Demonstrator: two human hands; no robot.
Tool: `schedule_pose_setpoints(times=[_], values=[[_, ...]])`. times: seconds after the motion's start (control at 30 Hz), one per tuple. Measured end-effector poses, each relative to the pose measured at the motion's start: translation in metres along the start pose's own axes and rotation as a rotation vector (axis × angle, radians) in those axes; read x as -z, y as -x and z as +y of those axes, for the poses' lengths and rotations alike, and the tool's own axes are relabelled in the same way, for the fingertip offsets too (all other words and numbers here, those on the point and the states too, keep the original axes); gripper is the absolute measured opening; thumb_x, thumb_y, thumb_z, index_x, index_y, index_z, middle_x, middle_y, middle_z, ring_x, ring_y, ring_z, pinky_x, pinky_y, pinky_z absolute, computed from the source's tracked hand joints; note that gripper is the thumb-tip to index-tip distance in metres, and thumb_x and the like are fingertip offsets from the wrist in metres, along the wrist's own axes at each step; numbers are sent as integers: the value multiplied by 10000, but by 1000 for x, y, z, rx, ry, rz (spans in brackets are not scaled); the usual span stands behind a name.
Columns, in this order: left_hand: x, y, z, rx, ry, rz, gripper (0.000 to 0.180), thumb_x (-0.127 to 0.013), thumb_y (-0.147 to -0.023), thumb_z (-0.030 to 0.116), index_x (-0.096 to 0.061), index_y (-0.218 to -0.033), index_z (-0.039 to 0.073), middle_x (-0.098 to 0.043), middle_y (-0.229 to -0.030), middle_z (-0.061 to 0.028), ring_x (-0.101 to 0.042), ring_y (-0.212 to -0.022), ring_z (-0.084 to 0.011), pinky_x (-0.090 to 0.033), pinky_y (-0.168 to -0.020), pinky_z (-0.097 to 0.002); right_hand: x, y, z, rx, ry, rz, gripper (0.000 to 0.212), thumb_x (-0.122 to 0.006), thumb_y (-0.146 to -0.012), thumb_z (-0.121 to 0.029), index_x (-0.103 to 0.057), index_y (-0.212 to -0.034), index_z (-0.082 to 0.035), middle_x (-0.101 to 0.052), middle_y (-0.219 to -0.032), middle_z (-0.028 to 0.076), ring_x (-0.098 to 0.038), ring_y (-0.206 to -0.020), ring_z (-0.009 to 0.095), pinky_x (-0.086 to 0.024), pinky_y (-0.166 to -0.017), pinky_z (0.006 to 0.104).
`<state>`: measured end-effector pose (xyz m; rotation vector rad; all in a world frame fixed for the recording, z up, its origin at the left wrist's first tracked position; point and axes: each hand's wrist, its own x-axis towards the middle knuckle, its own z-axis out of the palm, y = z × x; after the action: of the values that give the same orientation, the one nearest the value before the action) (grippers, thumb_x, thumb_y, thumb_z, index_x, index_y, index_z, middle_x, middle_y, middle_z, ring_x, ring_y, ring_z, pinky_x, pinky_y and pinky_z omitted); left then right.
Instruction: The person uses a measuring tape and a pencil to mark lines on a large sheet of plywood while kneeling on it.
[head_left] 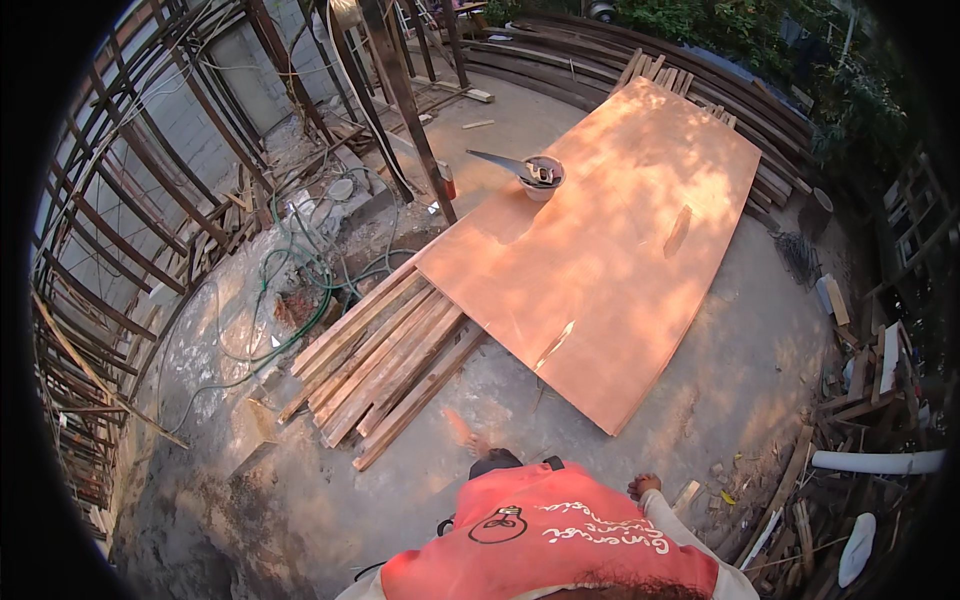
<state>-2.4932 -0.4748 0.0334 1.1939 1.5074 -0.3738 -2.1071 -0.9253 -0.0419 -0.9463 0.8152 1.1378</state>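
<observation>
My right hand hangs beside my red shirt, its fingers loosely curled with nothing visible in them. It is apart from the near corner of a large reddish plywood sheet. My left hand is out of view. On the sheet's left edge stands a small bucket holding tools, among them a handsaw whose blade sticks out to the left. Long wooden beams lie under the sheet and stick out at its near left end. A bare foot shows ahead of my shirt.
A tangled green hose lies left of the beams, near a loose block. Upright dark posts stand at the far left. Stacked long timbers line the back. Scrap wood and a white pipe lie at right.
</observation>
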Motion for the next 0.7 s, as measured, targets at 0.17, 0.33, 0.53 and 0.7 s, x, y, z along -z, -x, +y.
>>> schedule_pose_setpoints(times=[0.17,0.33,0.53,0.7], values=[[75,-48,19,-28,89,51,140,-580,-819,142,-622,-951,121,-645,-874,-115,-648,-736,-285,-467,-528,-408,-269,-29,8,580,795,124,221,-592,-891,-172,-594,-1087,-70,-668,-807,130,-644,-606,229,-517,-525,345],[164,-115,93,-39,396,60,108,-579,-819,84,-600,-919,121,-636,-807,-111,-651,-649,-277,-461,-430,-402,-355,-59,26,731,1770,14,446,-673,-832,-338,-618,-1190,-76,-693,-982,153,-680,-866,312,-554,-761,412],[252,-147,102,-205,483,143,278,-560,-860,217,-543,-1127,141,-582,-920,-101,-605,-805,-348,-490,-610,-484,-371,-85,62,378,1833,46,575,-700,-752,-498,-655,-1186,-124,-656,-1168,179,-602,-1127,361,-469,-975,430],[255,-163,73,75,687,-80,126,-567,-852,112,-583,-970,71,-569,-792,-74,-586,-611,-245,-457,-454,-402,-374,-95,38,458,1894,43,423,-703,-760,-457,-689,-1031,-133,-685,-1100,129,-630,-1029,315,-494,-897,407]])
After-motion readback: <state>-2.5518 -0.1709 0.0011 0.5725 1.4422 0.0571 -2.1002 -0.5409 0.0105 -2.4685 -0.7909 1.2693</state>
